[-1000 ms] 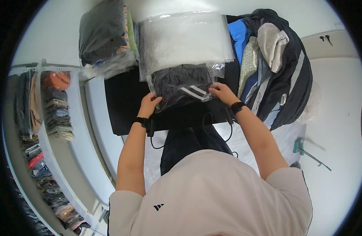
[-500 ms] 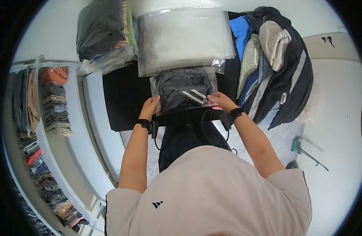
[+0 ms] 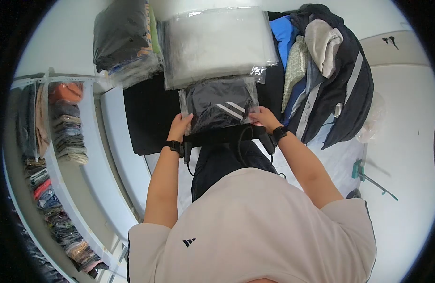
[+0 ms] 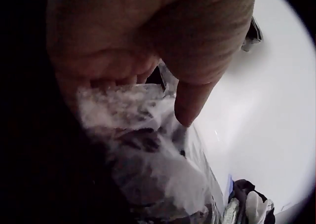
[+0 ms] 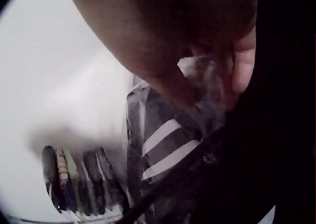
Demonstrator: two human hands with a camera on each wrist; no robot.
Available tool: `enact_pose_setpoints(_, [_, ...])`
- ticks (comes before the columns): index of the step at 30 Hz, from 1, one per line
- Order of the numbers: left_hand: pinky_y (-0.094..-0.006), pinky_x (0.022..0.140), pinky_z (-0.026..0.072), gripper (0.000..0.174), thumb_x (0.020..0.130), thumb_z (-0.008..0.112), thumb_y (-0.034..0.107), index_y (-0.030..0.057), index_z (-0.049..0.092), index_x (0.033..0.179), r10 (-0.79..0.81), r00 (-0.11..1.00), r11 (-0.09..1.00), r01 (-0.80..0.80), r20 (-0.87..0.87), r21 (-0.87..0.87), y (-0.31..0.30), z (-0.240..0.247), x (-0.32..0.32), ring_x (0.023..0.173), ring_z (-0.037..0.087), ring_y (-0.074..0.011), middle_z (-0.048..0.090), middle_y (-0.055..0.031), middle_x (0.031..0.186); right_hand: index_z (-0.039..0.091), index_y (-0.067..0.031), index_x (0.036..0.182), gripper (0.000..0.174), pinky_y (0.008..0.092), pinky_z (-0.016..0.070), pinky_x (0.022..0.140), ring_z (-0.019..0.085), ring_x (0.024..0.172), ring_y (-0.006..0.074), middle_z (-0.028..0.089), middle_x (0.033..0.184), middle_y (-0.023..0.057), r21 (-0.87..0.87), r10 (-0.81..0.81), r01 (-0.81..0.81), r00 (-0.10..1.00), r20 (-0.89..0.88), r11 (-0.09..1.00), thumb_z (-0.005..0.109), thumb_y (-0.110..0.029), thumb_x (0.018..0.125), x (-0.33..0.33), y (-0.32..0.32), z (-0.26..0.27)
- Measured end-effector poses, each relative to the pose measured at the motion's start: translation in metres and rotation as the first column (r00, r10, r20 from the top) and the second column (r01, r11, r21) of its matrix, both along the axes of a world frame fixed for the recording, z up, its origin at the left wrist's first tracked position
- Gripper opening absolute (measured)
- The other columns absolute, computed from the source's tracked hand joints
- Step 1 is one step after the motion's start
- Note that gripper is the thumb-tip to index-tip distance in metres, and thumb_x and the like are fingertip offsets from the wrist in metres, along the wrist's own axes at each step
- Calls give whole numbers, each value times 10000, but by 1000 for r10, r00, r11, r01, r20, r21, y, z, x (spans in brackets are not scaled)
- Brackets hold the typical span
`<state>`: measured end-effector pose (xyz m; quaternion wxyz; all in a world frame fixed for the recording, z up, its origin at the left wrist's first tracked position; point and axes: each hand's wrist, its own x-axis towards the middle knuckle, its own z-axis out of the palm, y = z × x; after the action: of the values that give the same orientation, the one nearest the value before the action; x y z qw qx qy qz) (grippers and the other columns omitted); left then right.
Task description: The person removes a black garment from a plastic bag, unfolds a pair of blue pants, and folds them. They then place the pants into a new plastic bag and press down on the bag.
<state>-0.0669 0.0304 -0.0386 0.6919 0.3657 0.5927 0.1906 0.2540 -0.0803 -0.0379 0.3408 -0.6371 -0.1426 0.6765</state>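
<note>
A folded dark garment (image 3: 212, 99) with two white stripes lies inside a clear plastic bag (image 3: 183, 101) at the table's near side. My left hand (image 3: 180, 126) holds the bag's left edge near its lower corner; in the left wrist view the thumb (image 4: 190, 105) lies over the crinkled plastic, with the other fingers partly hidden behind it. On the opposite side my right hand (image 3: 266, 119) pinches the right edge, close to the stripes. In the right wrist view the plastic bunches between thumb and fingers, partly in shadow.
Beyond the bag lies a stack of flat clear bags (image 3: 217, 47). Bagged clothes (image 3: 120, 40) are piled at the back left. Loose clothes (image 3: 321, 52) heap at the right of the black table (image 3: 149, 113). Shelves (image 3: 92, 146) with bagged clothes stand left.
The bagged garment has come slightly toward me, away from the stack of clear bags, and its wrinkled surface looks smoother. My left thumb no longer reaches as far over the bag.
</note>
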Motion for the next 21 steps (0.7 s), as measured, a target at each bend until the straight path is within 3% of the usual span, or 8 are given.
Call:
enact_pose_setpoints(2, [-271, 721, 450, 484, 796, 679, 269, -46, 503, 1119, 6, 1000, 1000, -6, -18, -19, 0, -7, -4, 835, 556, -150, 585, -79, 952, 530, 10, 1056, 404, 254, 460, 575, 578, 642, 130, 617, 821, 85, -9, 47, -47, 926, 375, 999, 699, -194, 751, 5, -2, -6])
enact_pose_setpoints(5, [-270, 716, 453, 503, 801, 672, 276, -51, 489, 1137, 44, 999, 999, -45, -20, -28, -5, -23, -7, 835, 557, -150, 582, -80, 957, 501, 30, 1095, 502, 273, 465, 567, 583, 656, 140, 610, 834, 103, 3, -22, 23, 919, 395, 1000, 724, -223, 723, 10, 0, -7])
enact_pose_setpoints(9, [-272, 626, 457, 425, 786, 689, 253, -29, 522, 1056, 101, 993, 989, -93, 63, -118, -7, -11, -3, 737, 561, -143, 581, -71, 876, 519, 43, 1044, 412, 269, 450, 507, 571, 612, 133, 602, 775, 91, 69, -75, 60, 967, 245, 996, 700, -182, 751, 5, 3, -15])
enact_pose_setpoints(11, [-278, 593, 454, 375, 776, 699, 239, -13, 535, 1000, 32, 997, 990, -22, 70, -139, -4, -12, -5, 699, 561, -146, 579, -70, 834, 556, 40, 929, 264, 246, 409, 451, 523, 528, 119, 583, 697, 66, 30, -44, 50, 987, -154, 998, 676, -139, 777, 10, 5, -32])
enact_pose_setpoints(12, [-284, 560, 451, 326, 766, 708, 224, 3, 549, 944, -40, 996, 985, 52, 75, -165, 0, -10, -8, 662, 562, -149, 576, -69, 793, 556, 40, 929, 264, 246, 409, 451, 523, 528, 119, 583, 697, 66, 48, -33, 41, 987, -154, 998, 676, -139, 777, 10, 8, -28])
enact_pose_setpoints(14, [-279, 481, 376, 207, 766, 705, 182, 48, 554, 808, 23, 995, 990, -9, 94, -139, -5, 22, 6, 584, 512, -121, 551, -25, 713, 575, 8, 792, 131, 230, 387, 429, 490, 483, 108, 559, 637, 43, 118, 35, -40, 999, 39, 992, 643, -104, 798, 7, 13, -11])
enact_pose_setpoints(19, [-251, 524, 385, 181, 786, 679, 165, 54, 555, 858, -67, 978, 996, 78, 196, -49, -7, 72, -6, 588, 464, -100, 531, 14, 709, 575, -41, 741, 146, 227, 445, 544, 522, 582, 90, 560, 670, 13, 104, 228, -259, 942, 245, 960, 647, -160, 786, 20, 34, 84])
enact_pose_setpoints(21, [-241, 510, 369, 193, 795, 666, 162, 59, 539, 897, 23, 978, 999, -18, 210, -27, -19, 99, -3, 586, 450, -85, 501, 28, 703, 588, -39, 773, 154, 239, 466, 552, 544, 604, 88, 570, 680, 4, 97, 242, -275, 933, 265, 956, 645, -180, 791, 16, 43, 129])
